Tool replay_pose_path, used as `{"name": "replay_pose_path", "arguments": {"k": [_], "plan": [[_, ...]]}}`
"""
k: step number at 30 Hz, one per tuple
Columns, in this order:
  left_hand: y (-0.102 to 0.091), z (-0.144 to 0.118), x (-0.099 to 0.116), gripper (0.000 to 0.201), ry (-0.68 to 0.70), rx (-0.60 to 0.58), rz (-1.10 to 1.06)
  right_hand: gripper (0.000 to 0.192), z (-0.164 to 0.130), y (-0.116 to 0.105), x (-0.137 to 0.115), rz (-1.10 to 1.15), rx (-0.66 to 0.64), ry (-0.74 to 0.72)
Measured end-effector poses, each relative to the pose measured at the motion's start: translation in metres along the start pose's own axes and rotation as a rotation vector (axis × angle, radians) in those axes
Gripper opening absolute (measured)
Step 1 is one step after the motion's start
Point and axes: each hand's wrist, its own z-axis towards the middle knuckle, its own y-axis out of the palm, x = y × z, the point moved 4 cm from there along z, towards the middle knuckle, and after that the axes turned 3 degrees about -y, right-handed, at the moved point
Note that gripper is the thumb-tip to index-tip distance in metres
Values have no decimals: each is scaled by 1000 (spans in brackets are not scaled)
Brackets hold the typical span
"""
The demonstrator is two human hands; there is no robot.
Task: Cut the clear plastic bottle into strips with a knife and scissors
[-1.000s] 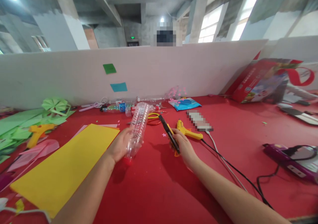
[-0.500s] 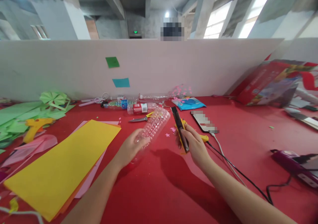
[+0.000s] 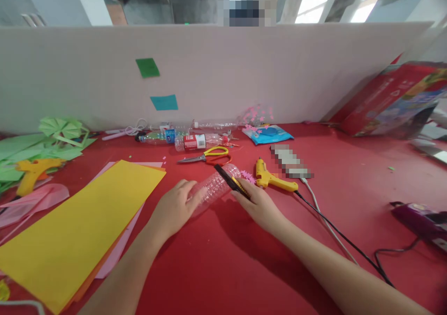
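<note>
The clear plastic bottle [image 3: 214, 187], held up off the bench half a second ago, now lies on its side on the red bench [image 3: 223, 268] near the middle. The left hand [image 3: 172, 208] presses down on its lower end, fingers curled over it. The right hand [image 3: 260, 205] has come down too, gripping the black-and-yellow utility knife [image 3: 232, 181] with its tip against the bottle. Yellow-handled scissors [image 3: 209, 155] and a yellow glue gun [image 3: 270, 179] lie just beyond.

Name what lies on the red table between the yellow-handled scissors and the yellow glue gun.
In the head view, the far end of the clear plastic bottle lies between the scissors and the glue gun, with the black-and-yellow cutter laid across it.
</note>
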Motion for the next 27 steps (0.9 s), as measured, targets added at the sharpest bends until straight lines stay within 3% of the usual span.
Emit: {"name": "replay_pose_path", "arguments": {"k": [7, 13, 20, 27], "plan": [[-9, 10, -16, 46, -114, -38, -278, 19, 0, -6, -5, -29, -22, -15], [-7, 1, 2, 59, -25, -65, -24, 19, -5, -17, -2, 76, -150, 154], [-2, 0, 4, 50, -85, -44, -56, 19, -14, -26, -19, -288, -184, 55], [1, 1, 0, 50, -77, -66, 4, 20, -23, -21, -27, -384, -209, 42]]}}
